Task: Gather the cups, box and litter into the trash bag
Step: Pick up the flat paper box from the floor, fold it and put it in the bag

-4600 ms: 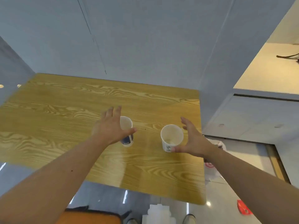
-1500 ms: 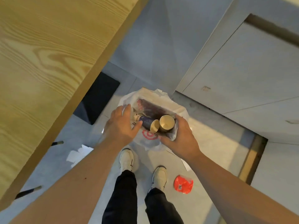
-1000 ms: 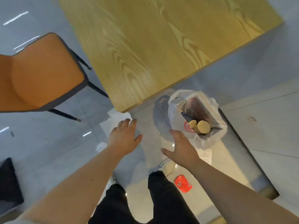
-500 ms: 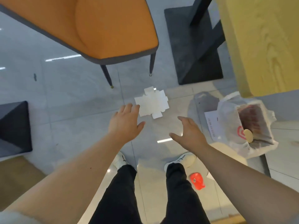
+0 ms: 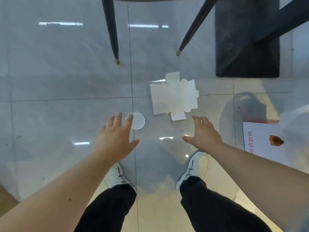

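Note:
A flattened white cardboard box (image 5: pixel 173 96) lies on the grey tiled floor ahead of my feet. A round white lid (image 5: pixel 138 121) lies on the floor left of it. My left hand (image 5: pixel 115 138) hovers open just below the lid, its fingertips overlapping the lid's left edge. My right hand (image 5: pixel 203 133) is open with fingers spread, just below the box's lower flap. Both hands hold nothing. A white printed sheet (image 5: pixel 257 141) with a small brown scrap (image 5: pixel 275 140) on it lies at the right. The blurred white edge of the trash bag (image 5: pixel 296 124) shows at the far right.
Two dark chair legs (image 5: pixel 112 30) stand on the floor beyond the box. A black table base (image 5: pixel 247 47) sits at the upper right. My white shoes (image 5: pixel 117 177) and black trouser legs fill the bottom centre.
The view has tilted down and moved closer to the floor. Both open hands have moved toward the flattened box and the lid. The trash bag has slid almost out of view at the right.

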